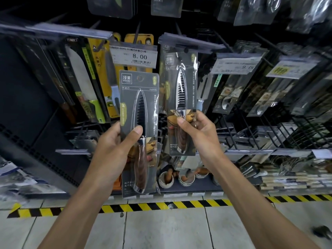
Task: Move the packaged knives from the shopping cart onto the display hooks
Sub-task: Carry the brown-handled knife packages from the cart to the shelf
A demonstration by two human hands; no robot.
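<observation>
While both arms reach toward the rack, two packaged knives are in play, one per hand. The left hand [115, 150] is clamped on the nearer packaged knife [139, 133], thumb pressed across the front of the card near the blade's base, fingers behind. The right hand [195, 130] pinches the farther packaged knife [180, 105] by its lower half, thumb on the front.

Each pack is a dark grey card with a white logo box at top left, a clear blister, a black ridged blade and a brown wood-grain handle with a silver cap.

Both stand nearly upright, long axis vertical, blade tips up and handles down. The right one sits higher, its top at the display hook [186, 49] beside the 8.00 price tag [133, 57]; whether it hangs there I cannot tell.
</observation>
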